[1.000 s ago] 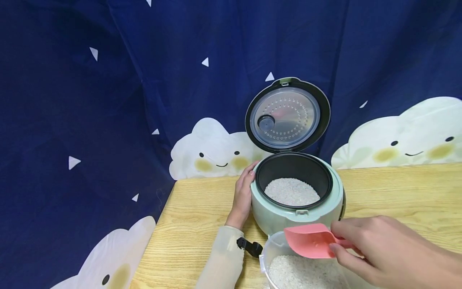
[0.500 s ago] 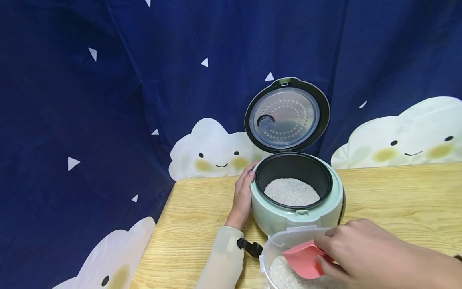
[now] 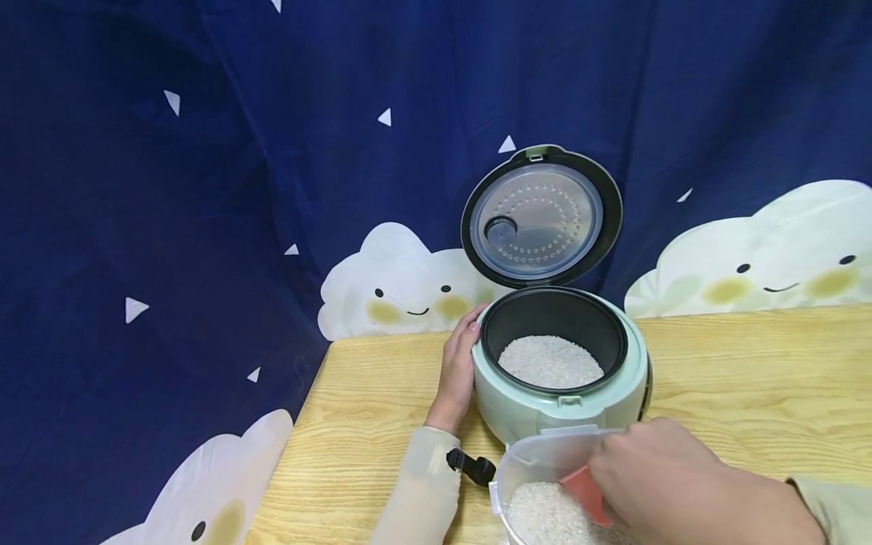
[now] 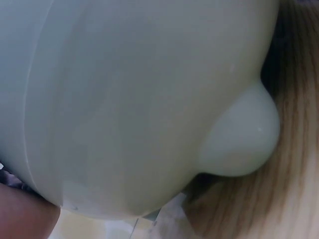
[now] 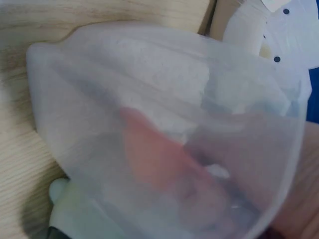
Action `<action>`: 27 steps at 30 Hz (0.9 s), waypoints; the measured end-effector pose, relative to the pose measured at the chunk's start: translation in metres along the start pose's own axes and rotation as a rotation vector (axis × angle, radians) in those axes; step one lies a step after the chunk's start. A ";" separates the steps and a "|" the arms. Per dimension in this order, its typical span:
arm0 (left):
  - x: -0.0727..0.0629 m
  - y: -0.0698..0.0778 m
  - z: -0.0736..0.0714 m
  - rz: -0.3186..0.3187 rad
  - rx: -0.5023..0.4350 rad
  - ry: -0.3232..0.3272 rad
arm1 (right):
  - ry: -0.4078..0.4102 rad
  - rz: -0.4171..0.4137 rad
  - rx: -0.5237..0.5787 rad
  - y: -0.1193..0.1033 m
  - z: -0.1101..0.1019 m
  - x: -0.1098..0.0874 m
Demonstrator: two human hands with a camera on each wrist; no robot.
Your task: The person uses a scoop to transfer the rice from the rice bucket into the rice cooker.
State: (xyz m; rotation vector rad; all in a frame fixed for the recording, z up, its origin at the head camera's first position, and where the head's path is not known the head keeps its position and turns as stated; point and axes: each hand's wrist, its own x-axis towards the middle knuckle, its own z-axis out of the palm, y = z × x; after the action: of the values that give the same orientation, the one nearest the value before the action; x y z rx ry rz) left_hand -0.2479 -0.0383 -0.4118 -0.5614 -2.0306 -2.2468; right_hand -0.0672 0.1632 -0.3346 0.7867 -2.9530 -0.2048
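My left hand [image 3: 458, 371] rests against the left side of a pale green rice cooker [image 3: 538, 412], fingers lying along its outer wall. White rice [image 3: 550, 362] lies in the cooker's black inner pot, and the lid [image 3: 538, 219] stands raised behind it. In front is a translucent plastic container [image 3: 538, 458] with more rice [image 3: 545, 515]. Reaching into it, my right hand [image 3: 657, 481] grips a pink scoop [image 3: 584, 492] whose blade is tipped down into the rice. The right wrist view shows the scoop [image 5: 154, 149] blurred through the container's wall; my right fingertips are largely hidden.
Everything stands on a light wooden table [image 3: 368, 409], whose left edge slants at the left. A dark blue curtain [image 3: 381, 174] with printed clouds hangs behind the cooker. A black strap piece [image 3: 473, 465] juts from my left wrist beside the container.
My right hand has lowered the scoop from above the container into its rice, tilting the blade downward. The left hand and the cooker stay put.
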 end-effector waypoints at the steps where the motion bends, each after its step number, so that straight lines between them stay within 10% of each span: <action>1: 0.000 0.000 0.000 -0.001 -0.001 0.000 | -0.004 0.003 -0.024 -0.003 0.000 0.001; 27: 0.000 0.002 0.000 0.003 0.002 -0.004 | -0.196 -0.012 0.089 -0.012 0.017 0.012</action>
State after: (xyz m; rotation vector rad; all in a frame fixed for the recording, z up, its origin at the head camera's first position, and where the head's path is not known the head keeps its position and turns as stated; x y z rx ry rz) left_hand -0.2473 -0.0388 -0.4105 -0.5686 -2.0319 -2.2440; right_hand -0.0734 0.1488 -0.3523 0.8404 -3.1616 -0.1600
